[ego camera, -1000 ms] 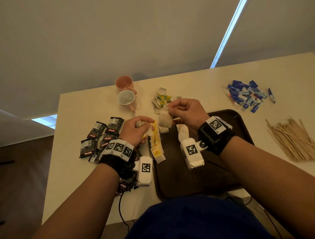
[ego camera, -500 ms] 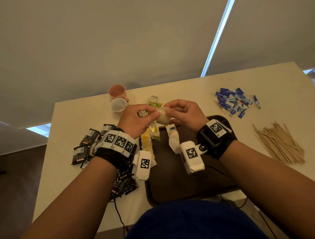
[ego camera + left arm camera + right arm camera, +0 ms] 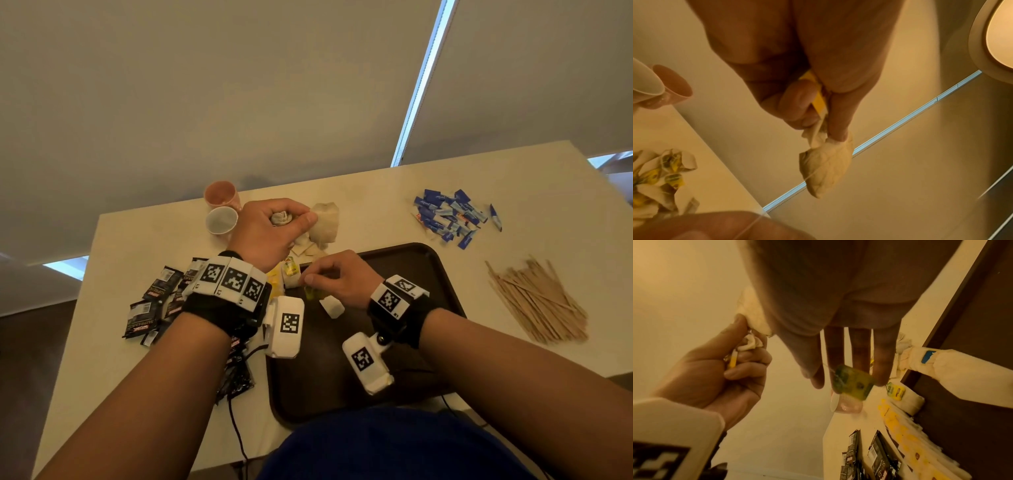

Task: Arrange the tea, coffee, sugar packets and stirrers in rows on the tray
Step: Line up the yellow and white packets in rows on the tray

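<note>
Table (image 3: 376, 192), left hand (image 3: 270, 233) gripping tea bag (image 3: 325, 221)

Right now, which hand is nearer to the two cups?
The left. The left hand is raised right beside the two cups, gripping tea bags. The right hand is nearer the person, over the tray.

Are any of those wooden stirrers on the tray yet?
No. In the head view the stirrers all lie in a heap on the table, to the right of the tray.
</note>
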{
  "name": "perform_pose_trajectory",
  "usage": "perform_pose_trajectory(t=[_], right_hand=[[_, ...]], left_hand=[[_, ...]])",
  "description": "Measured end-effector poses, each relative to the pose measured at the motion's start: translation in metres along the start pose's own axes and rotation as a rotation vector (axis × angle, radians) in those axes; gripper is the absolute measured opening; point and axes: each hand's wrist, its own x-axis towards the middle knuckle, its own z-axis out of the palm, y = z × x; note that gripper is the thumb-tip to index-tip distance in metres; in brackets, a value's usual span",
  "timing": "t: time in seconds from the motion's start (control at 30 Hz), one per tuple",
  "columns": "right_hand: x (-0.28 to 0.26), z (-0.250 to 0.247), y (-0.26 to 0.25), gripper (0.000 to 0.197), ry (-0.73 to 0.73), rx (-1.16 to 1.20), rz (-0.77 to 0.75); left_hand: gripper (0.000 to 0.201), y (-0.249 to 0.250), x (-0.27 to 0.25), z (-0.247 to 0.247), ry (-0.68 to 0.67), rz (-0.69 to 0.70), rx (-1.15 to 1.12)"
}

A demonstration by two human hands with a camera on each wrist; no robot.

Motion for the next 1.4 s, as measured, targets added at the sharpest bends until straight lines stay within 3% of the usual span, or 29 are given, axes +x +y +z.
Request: perform_pose_trajectory(t=[0.2, 0.43, 0.57, 0.63, 0.73, 0.8, 1.07, 1.27, 1.4], right_hand=[[-0.013, -0.01, 0.012, 0.024, -0.075, 0.093, 0.125], [-0.013, -0.016, 0.019, 0.015, 0.035, 0.122, 0.189], [-0.004, -0.023, 0.02, 0.01, 0.137, -0.119, 0.15], [-0.001, -0.027, 0.015, 0.003, 0.16, -0.104, 0.164], [0.003, -0.035, 0.002, 0.013, 0.153, 0.004, 0.201], [0.005, -0.04, -0.008, 0.007, 0.157, 0.058, 0.18], [0.013, -0.047, -0.027, 0.02, 0.257, 0.162, 0.017], [0.012, -0.042, -0.037, 0.018, 0.277, 0.2, -0.04], [0.01, -0.043, -0.039, 0.015, 0.254, 0.131, -0.133]], left_hand=[[0.01, 0.006, 0.0, 0.011, 0.01, -0.036, -0.05], [0.008, 0.011, -0.006, 0.016, -0.018, -0.033, -0.063], [0.009, 0.012, -0.014, 0.016, -0.052, -0.041, -0.108], [0.01, 0.011, -0.018, 0.015, -0.061, -0.052, -0.116], [0.009, 0.007, -0.023, 0.013, -0.079, -0.098, -0.134], [0.01, 0.003, -0.027, 0.012, -0.099, -0.124, -0.153], [0.016, -0.02, -0.038, 0.012, -0.133, -0.193, -0.147], [0.025, -0.032, -0.041, 0.011, -0.117, -0.228, -0.12], [0.015, -0.037, -0.042, 0.012, -0.096, -0.251, -0.135]])
